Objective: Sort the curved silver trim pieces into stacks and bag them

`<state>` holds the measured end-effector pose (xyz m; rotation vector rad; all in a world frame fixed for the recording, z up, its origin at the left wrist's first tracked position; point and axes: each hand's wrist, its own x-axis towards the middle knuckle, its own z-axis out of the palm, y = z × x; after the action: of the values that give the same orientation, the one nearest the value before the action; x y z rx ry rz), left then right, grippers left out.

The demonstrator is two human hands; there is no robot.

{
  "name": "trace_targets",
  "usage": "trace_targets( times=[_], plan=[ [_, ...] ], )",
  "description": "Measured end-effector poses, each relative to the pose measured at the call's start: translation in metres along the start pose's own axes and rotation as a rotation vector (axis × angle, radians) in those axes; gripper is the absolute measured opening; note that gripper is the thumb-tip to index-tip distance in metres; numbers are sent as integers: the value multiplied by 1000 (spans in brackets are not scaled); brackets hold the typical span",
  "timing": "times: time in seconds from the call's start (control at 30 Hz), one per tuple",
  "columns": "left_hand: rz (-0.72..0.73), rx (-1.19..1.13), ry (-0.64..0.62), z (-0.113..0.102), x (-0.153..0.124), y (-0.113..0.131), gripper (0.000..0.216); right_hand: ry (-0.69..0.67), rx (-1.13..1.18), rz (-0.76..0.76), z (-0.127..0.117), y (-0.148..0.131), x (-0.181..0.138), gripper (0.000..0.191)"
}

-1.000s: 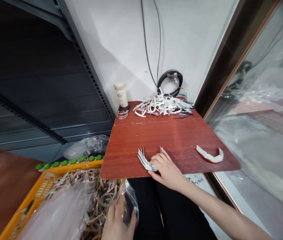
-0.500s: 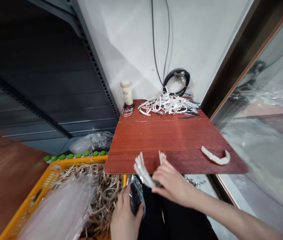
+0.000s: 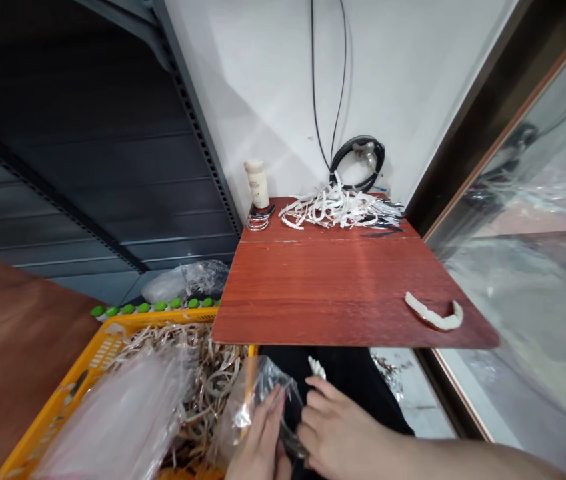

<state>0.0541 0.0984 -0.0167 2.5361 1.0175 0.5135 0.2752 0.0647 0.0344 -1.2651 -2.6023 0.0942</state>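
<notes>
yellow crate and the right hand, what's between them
In the head view, the left hand and the clear plastic bag at its fingers lie between the yellow crate and the right hand.

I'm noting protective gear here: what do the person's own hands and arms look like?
The left hand and right hand are both bare, without gloves. The right forearm shows no sleeve, watch or bracelet. The left forearm is out of view.
</notes>
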Motion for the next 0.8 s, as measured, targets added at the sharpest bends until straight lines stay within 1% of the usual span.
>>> trace_targets(
  times=[0.03, 0.1, 0.17, 0.2, 0.27, 0.3, 0.37, 0.4, 0.47, 0.53, 0.57, 0.6, 0.67, 0.7, 0.73, 0.8],
  plan=[
    [22, 11, 2, 3, -4, -2, 69, 53, -37, -8, 9, -7, 5, 21],
    [-3, 19, 18, 12, -8, -6, 63, 171, -63, 31, 27, -16, 15, 15],
    [-120, -2, 31, 22, -9, -9, 56, 269, -8, 113, 41, -18, 19, 11],
    [-188, -26, 29, 27, -8, -10, 54, 308, 50, 142, 46, -18, 18, 13],
    [-257, -90, 0, 35, -8, -11, 50, 396, 199, 204, 53, -16, 10, 23],
    [-273, -119, -7, 37, -8, -11, 48, 446, 290, 270, 55, -15, 4, 28],
    [-297, -153, 19, 40, -9, -9, 48, 537, 512, 497, 59, -14, -8, 29],
    [-301, -160, 37, 40, -9, -8, 48, 534, 660, 628, 61, -13, -12, 27],
    [-264, -171, 33, 36, -7, -5, 50, 418, 1017, 836, 63, -10, -14, 26],
    [-190, -196, -23, 29, -2, -1, 51, 301, 1350, 971, 65, -6, -8, 37],
    [-151, -216, -57, 25, 1, 0, 51, 280, 1474, 1033, 66, -4, -3, 42],
    [-122, -239, -84, 21, 4, 2, 51, 287, 1556, 1093, 66, -3, 2, 46],
    [-113, -293, -90, 14, 9, 4, 50, 327, 1596, 1167, 64, -4, 10, 51],
    [-129, -326, -80, 12, 10, 5, 49, 355, 1566, 1166, 62, -8, 12, 52],
    [-159, -362, -58, 10, 10, 6, 47, 377, 1510, 1135, 60, -13, 12, 51],
    [-232, -439, 5, 8, 5, 5, 44, 346, 1350, 990, 55, -26, 8, 47]
  ],
)
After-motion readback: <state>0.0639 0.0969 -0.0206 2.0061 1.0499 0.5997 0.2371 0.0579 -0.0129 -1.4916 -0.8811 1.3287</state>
